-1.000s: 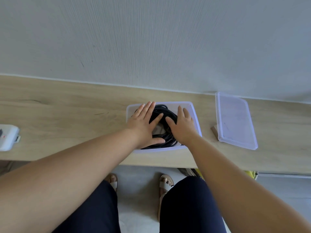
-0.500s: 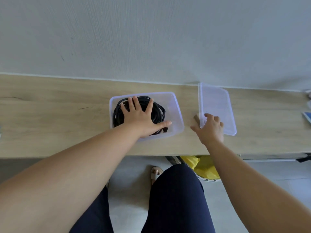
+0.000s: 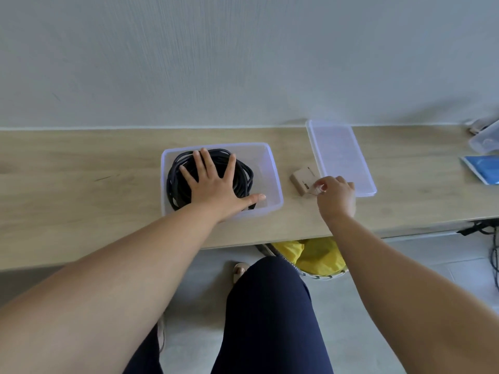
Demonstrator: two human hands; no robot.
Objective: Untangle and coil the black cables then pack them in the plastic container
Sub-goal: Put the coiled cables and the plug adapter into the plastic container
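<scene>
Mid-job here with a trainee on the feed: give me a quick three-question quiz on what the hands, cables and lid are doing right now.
1. True or false: the left hand lies flat on the coiled black cables inside the plastic container.
2. What does the right hand pinch? A. the near corner of the lid; B. a cable end; C. nothing.
3. Fill in: the small tan box lies between the container and the ____.
Key: 1 true; 2 A; 3 lid.
</scene>
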